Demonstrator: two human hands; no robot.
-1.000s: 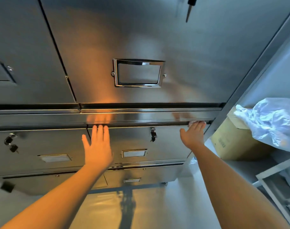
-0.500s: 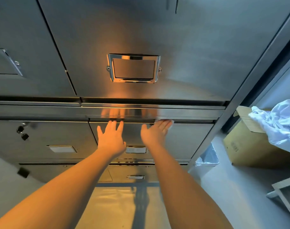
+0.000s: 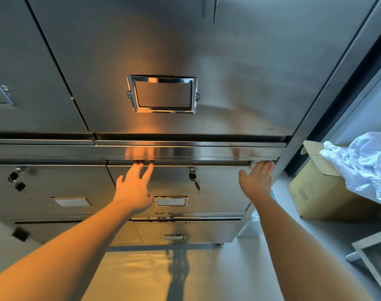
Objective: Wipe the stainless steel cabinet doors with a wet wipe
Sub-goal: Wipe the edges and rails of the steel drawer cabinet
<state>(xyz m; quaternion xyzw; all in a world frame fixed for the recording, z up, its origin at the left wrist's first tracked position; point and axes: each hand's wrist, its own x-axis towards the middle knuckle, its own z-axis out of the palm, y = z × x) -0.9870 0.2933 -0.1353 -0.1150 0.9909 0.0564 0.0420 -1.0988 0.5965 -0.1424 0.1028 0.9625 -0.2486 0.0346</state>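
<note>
A stainless steel cabinet fills the view, with a large upper door [image 3: 185,51] bearing a chrome label holder [image 3: 162,94]. Below it runs a shiny horizontal rail [image 3: 207,152] above the lower doors [image 3: 217,187]. My left hand [image 3: 134,187] lies flat with straight fingers on the lower door, fingertips at the rail's underside. My right hand [image 3: 258,179] presses a white wet wipe [image 3: 253,163] with straight fingers under the rail's right end. Only a small edge of the wipe shows past the fingertips.
A key [image 3: 194,177] hangs in the lower door's lock between my hands. More keys [image 3: 15,177] hang at left. A cardboard box [image 3: 320,192] with a white plastic bag [image 3: 363,164] sits at right, a white frame [image 3: 372,259] lower right. The floor lies below.
My right hand with the wipe has slid right along the rail's underside, from the middle back to the right end. The left hand stays on the lower door.
</note>
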